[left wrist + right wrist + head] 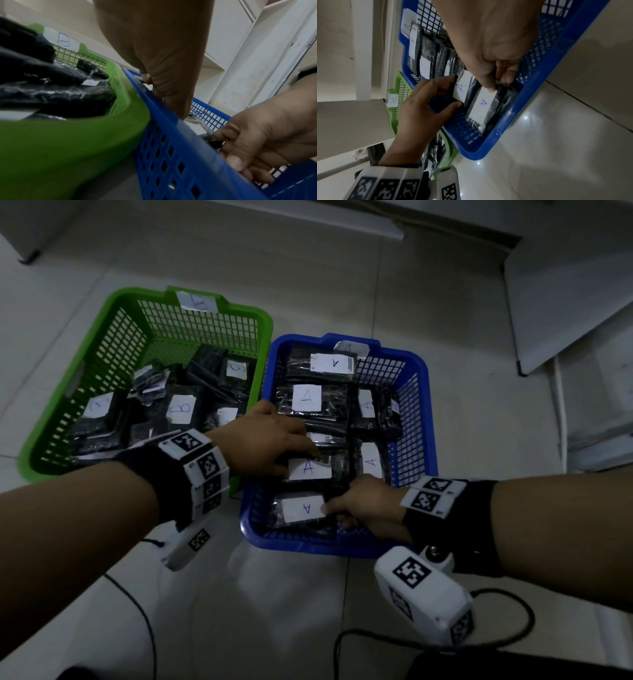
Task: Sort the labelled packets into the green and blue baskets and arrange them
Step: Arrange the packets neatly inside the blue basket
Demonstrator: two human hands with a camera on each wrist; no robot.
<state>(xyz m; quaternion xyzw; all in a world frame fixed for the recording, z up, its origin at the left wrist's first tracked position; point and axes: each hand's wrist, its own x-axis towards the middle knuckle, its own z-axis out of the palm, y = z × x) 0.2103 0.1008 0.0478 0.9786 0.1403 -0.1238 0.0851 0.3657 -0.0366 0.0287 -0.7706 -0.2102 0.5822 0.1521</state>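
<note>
Both hands are working inside the blue basket [418, 440], at centre right of the head view. Your left hand [270, 440] is curling its fingers round the edge of an A packet [310, 469] at the basket's middle. Your right hand [363, 501] is pinching the nearest A packet [301, 508], thumb on its white label, at the lower edge of the basket.

Judgement on the step: you are squaring these two packets into the row. Keep labels facing up and the letters readable. Slide each packet flat against its neighbour; do not lift it, since the wrap looks slick and could slip. Watch the near packet: it is lying tilted against the basket wall.

The green basket [102, 316], upper left, is holding B packets [180, 409] in a looser heap; they are probably needing the same tidy-up next.

Surface: both baskets are sitting on a pale tiled floor [308, 611], touching side by side. White boards [565, 302] are leaning at upper right. Black cables [507, 642] are trailing along the bottom of the frame.
</note>
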